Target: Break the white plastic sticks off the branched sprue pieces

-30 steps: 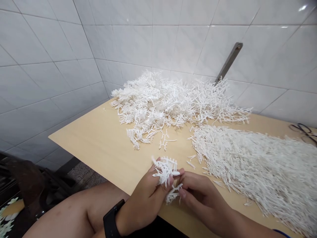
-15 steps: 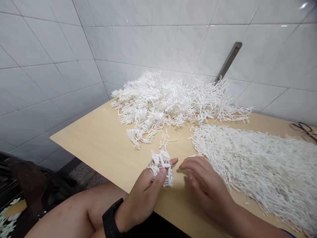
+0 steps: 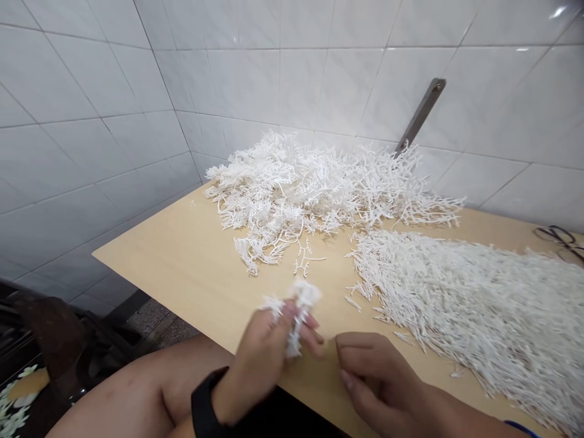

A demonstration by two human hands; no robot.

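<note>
My left hand (image 3: 269, 340), with a black band at the wrist, is closed around a white branched plastic piece (image 3: 306, 294). The piece is blurred by motion and its thin prongs stick out past the fingers. To the right, just over the table's near edge, my right hand (image 3: 381, 377) has its fingers curled in toward the thumb. Whatever its fingertips may hold is hidden. Ahead of both hands lies a loose branched white frame (image 3: 302, 258), in front of a tangled heap of similar white branched pieces (image 3: 310, 176).
A wide layer of small loose white sprigs (image 3: 479, 298) covers the right of the tan table (image 3: 168, 243). A metal strip (image 3: 422, 115) leans on the tiled wall (image 3: 337, 79). Dark-framed glasses or a dark cord (image 3: 563, 236) lie far right.
My right hand has moved down toward me and its fingers have curled in. The left hand has turned the white piece slightly. A few sprigs now show at the near-left edge of the layer.
</note>
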